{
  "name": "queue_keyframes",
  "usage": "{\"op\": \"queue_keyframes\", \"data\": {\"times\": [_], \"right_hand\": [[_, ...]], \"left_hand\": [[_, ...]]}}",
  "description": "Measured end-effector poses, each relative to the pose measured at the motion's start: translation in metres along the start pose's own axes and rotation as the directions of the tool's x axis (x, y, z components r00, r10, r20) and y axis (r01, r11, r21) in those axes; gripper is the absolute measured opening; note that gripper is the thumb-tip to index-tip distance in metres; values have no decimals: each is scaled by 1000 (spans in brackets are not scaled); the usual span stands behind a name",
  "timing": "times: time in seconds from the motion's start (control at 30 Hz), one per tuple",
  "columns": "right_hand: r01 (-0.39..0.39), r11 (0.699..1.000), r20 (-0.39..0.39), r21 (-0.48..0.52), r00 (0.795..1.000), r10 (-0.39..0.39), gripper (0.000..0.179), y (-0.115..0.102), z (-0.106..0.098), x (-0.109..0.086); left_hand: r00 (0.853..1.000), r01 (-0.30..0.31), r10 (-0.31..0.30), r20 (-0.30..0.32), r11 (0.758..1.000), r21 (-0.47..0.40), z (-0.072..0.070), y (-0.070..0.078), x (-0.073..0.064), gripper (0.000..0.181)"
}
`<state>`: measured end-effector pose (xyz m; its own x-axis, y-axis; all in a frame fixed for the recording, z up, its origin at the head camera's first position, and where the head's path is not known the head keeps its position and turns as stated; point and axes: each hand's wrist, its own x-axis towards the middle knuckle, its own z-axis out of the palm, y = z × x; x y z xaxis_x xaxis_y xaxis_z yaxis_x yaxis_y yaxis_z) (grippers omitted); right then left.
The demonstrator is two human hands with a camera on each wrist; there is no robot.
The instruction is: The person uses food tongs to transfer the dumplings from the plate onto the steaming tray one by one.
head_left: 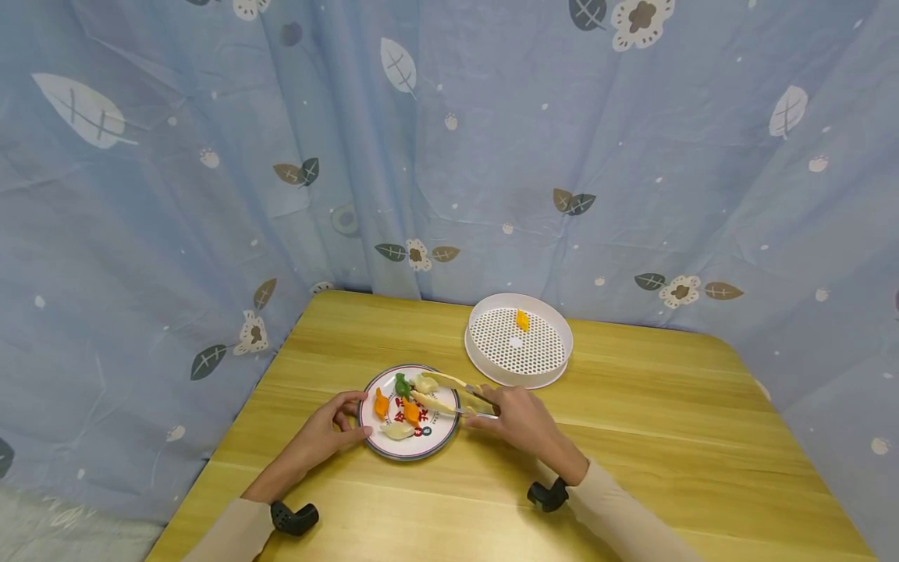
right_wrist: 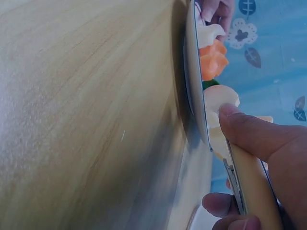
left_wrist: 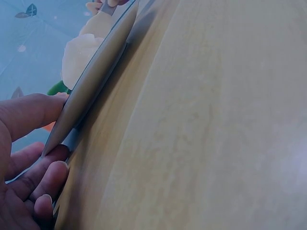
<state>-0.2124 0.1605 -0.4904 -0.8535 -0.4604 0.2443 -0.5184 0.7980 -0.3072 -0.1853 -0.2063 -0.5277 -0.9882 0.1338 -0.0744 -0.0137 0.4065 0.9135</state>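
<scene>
My left hand [head_left: 340,421] holds the left rim of a round white plate [head_left: 434,447] with red lettering. In the left wrist view its thumb [left_wrist: 33,112] lies over the rim and the other fingers are curled below. Dumpling-shaped pieces sit on the plate: a green one [head_left: 402,385], two orange ones [head_left: 381,403], a white one [head_left: 397,430] near the front and another white one [head_left: 424,383] at the back. My right hand [head_left: 520,421] grips tongs [head_left: 437,403] from the right. The spread tips of the tongs reach over the plate, around the back white dumpling.
A white round steamer basket [head_left: 518,380] with a perforated base stands behind and right of the plate, holding a yellow-orange dumpling [head_left: 523,321]. The wooden table [head_left: 674,437] backs onto a blue patterned curtain [head_left: 492,156]. Black wrist devices [head_left: 293,518] sit on both wrists.
</scene>
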Motion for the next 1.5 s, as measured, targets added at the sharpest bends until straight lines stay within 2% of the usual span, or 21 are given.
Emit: {"op": "queue_keyframes", "data": {"times": [0.43,0.73,0.93,1.2,1.5], "right_hand": [[43,998,-39,-42,998,-45,37,0,4,1],[41,999,-60,-17,997,-42,36,0,4,-1],[49,999,-104,1,993,-48,35,2,0,-2],[19,1000,-103,15,995,-17,32,5,-8,-3],[5,1000,-143,-4,990,-6,31,11,-18,-4]], "left_hand": [[1000,-7,7,7,1000,-8,-1,0,-1,60],[1000,-2,2,7,1000,-12,-1,0,-1,59],[1000,0,0,8,1000,-17,-1,0,-1,59],[1000,7,-7,15,1000,-26,-1,1,-1,59],[1000,8,-7,17,1000,-29,0,0,-1,60]]}}
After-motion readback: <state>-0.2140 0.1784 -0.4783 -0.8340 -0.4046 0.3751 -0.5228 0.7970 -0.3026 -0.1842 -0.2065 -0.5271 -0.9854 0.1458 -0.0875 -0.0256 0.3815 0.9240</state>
